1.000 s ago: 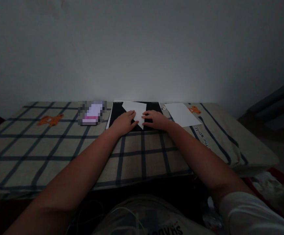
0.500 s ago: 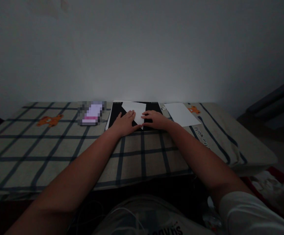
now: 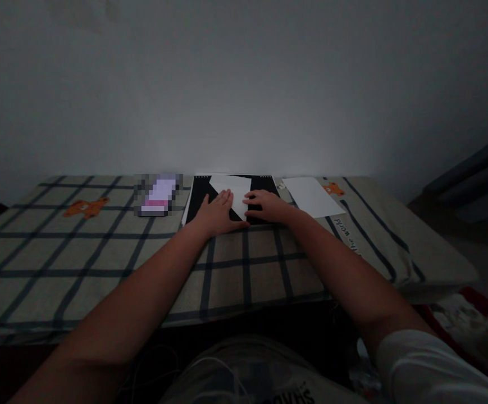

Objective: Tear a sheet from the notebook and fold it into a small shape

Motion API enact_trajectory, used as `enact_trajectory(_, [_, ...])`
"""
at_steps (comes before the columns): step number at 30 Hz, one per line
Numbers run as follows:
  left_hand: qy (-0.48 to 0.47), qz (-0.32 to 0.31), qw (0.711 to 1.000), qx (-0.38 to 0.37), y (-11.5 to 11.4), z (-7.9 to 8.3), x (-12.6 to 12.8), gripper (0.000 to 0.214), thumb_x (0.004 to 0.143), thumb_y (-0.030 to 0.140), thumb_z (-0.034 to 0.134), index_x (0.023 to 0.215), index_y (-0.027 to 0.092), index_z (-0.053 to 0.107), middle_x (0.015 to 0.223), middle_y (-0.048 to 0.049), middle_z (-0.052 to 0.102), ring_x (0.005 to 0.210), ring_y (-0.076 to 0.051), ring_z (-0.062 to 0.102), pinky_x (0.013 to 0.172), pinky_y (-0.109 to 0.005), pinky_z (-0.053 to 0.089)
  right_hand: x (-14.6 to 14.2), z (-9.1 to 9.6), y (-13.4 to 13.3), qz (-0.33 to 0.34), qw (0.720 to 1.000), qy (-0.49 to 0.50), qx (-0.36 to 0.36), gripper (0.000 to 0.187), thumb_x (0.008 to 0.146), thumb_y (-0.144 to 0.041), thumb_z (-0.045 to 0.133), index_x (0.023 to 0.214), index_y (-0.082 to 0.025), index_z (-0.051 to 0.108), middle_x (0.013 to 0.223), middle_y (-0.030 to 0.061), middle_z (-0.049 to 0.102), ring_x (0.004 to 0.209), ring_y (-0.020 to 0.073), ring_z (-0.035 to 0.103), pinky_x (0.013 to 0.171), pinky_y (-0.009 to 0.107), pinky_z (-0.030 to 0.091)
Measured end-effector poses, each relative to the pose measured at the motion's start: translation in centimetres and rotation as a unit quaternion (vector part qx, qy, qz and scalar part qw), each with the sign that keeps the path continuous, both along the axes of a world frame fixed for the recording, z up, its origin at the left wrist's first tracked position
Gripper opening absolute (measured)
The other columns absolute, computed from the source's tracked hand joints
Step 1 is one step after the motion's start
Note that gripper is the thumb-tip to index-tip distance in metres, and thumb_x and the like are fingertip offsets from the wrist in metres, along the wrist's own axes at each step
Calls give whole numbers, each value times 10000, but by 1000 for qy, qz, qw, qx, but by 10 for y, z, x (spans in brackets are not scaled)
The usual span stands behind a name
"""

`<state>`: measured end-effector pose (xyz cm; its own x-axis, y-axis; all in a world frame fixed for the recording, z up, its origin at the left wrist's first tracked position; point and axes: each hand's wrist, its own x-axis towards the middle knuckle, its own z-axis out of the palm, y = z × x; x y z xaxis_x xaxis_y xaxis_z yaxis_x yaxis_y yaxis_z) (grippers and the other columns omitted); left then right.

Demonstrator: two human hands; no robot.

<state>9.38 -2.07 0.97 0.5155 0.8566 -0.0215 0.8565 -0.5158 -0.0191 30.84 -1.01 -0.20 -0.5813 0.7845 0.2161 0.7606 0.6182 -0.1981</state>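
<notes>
A white folded sheet of paper (image 3: 233, 184), narrowing toward me, lies on a black notebook cover (image 3: 199, 196). My left hand (image 3: 217, 213) rests on the paper's left part, fingers stretched forward and its thumb pointing right along the near edge. On the right edge of the paper lies my right hand (image 3: 268, 205), its fingers slightly bent and apart, pointing left. Both hands press from above, and neither grips the sheet. The paper's near tip is hidden by my left thumb and my right hand.
Right of the notebook lies a flat white sheet (image 3: 313, 196), with small white scraps (image 3: 282, 186) between. A blurred phone-like object (image 3: 158, 195) is on the left. The checked tablecloth (image 3: 227, 269) reaches the wall (image 3: 244, 101). A red bin (image 3: 475, 314) with crumpled white stuff stands low right.
My left thumb has slid slightly right and toward me, over the paper's near tip. My right hand has stayed almost where it was.
</notes>
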Motion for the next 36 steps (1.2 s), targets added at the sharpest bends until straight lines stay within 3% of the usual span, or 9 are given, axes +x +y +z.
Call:
enact_trajectory(5, [-11,-7,1000,-7,2,-1,-2,1019,847,816,247,1560,90,187,1633,-137,130,1509,-319,115,1195,-560,120,1,0,-1,2,1000,6,2,413,911,-421,593,1258,-209,664,1359,126,583,1251,282,519,1024,447,427])
enact_trajectory(8, [-23,-3,1000,-1,3,-3,-3,779,975,622,123,1546,107,241,1630,-107,173,1507,-262,156,1192,-545,164,0,0,-2,0,1000,5,2,409,921,-416,580,1264,-208,660,1361,126,580,1246,280,522,1024,449,426])
enact_trajectory(11, [-17,-4,1000,23,3,-3,-2,663,1011,492,163,1534,98,270,1621,-110,207,1500,-233,189,1192,-514,193,-1,1,-2,-3,1000,0,1,423,918,-417,585,1269,-193,657,1363,132,578,1242,285,524,1024,450,429])
enact_trajectory(20, [-11,4,1000,-17,6,3,-3,858,924,704,245,1551,119,228,1631,-93,144,1509,-266,148,1191,-583,139,-1,3,-4,-2,1000,-5,3,422,915,-396,598,1264,-169,659,1360,146,580,1248,290,525,1027,443,435])
enact_trajectory(30, [-19,8,999,-31,5,2,-1,1030,827,804,337,1566,109,163,1636,-104,103,1513,-303,104,1194,-588,99,-1,2,-1,-9,1000,-5,-5,430,895,-400,622,1271,-196,658,1379,129,573,1278,295,506,1041,459,425])
enact_trajectory(36, [-23,4,999,-28,3,1,-2,1085,793,841,342,1566,103,156,1636,-110,95,1514,-298,100,1195,-583,95,0,1,0,-5,1000,-1,-2,454,888,-411,631,1266,-161,660,1369,143,577,1264,302,513,1046,455,421])
